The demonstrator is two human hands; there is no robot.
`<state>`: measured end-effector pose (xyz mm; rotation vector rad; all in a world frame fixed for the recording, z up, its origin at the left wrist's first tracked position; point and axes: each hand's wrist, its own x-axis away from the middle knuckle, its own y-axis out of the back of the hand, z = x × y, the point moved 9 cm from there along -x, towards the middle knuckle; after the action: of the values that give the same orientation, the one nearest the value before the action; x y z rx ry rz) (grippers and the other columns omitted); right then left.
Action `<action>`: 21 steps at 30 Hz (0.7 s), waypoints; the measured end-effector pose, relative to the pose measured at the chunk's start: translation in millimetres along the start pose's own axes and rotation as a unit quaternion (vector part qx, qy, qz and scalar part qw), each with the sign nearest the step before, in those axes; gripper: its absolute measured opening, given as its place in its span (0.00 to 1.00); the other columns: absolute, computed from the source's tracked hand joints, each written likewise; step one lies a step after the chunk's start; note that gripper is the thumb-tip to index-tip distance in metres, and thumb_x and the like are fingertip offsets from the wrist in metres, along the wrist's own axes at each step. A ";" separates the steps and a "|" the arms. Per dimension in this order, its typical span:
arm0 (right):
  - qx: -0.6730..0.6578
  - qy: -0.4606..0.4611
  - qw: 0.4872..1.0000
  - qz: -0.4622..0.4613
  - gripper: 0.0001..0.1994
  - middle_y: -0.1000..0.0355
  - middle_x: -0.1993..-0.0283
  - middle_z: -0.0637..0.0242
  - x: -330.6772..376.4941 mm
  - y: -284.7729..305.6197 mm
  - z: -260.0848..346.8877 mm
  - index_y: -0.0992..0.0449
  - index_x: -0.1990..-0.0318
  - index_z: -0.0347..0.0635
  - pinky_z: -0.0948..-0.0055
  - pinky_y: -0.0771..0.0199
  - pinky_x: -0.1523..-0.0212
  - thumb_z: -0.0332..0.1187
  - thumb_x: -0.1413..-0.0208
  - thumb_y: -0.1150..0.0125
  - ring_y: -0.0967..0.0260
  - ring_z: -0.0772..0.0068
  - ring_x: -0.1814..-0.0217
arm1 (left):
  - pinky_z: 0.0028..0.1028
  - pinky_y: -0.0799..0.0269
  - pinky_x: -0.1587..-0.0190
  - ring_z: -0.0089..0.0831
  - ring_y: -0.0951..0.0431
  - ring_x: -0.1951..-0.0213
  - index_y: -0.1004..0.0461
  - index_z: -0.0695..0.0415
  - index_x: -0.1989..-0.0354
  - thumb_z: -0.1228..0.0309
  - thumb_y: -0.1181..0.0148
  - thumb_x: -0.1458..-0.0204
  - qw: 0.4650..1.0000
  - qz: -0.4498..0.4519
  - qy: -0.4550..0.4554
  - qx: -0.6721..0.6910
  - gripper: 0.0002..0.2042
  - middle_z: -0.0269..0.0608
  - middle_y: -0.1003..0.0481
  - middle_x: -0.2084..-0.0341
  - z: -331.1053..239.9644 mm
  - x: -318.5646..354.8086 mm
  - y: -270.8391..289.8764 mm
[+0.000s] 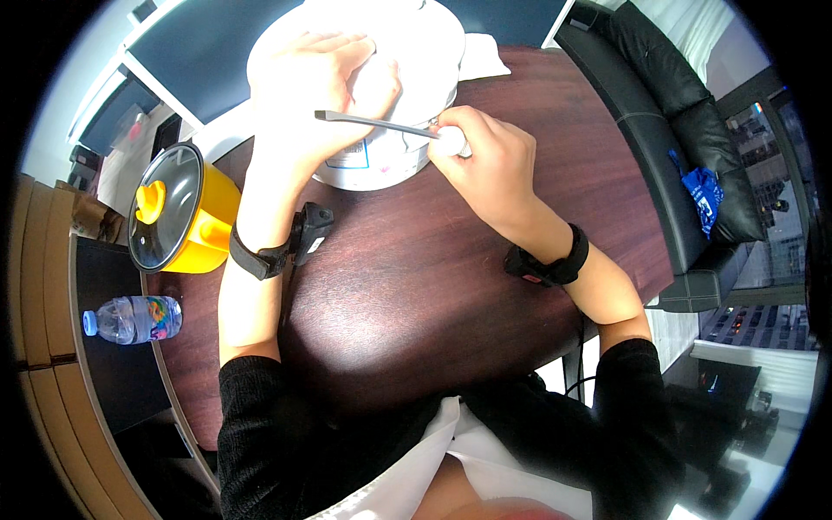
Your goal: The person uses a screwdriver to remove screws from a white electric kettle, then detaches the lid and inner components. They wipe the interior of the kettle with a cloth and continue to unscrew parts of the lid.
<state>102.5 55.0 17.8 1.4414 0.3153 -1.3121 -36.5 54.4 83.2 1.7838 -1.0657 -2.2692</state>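
Note:
A large white round container (423,52), bright with glare, stands at the far side of the dark wooden table. It has a label on its near side. My left hand (325,91) lies on top of it with fingers stretched out, gripping nothing. At its near right edge my right hand (494,156) is closed round the pale handle of a screwdriver (381,124). The metal shaft points left, its flat tip in front of my left wrist. Glare hides the detail of the container's top.
A yellow pot (212,230) with a glass lid (173,204) stands left on the table (416,295). Near the left edge is a water bottle (134,320). A white paper or cloth (484,58) lies behind the container. A black sofa (659,147) stands right, with a blue bag (703,195).

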 end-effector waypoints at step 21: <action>-0.055 -0.006 0.997 -0.051 0.16 0.25 0.73 0.64 9.8 -2.7 -4.9 0.29 0.61 0.40 0.74 0.27 0.76 0.28 0.58 0.30 0.24 0.68 0.75 | 0.31 0.25 0.55 0.40 0.18 0.61 0.19 0.62 0.68 0.62 0.38 0.53 1.000 -0.009 -0.012 0.001 0.14 0.48 0.20 0.68 -1.5 -0.7 0.8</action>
<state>106.5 55.6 7.2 1.3397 0.4517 -1.3645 -35.2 53.4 84.1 1.7779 -1.0609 -2.3061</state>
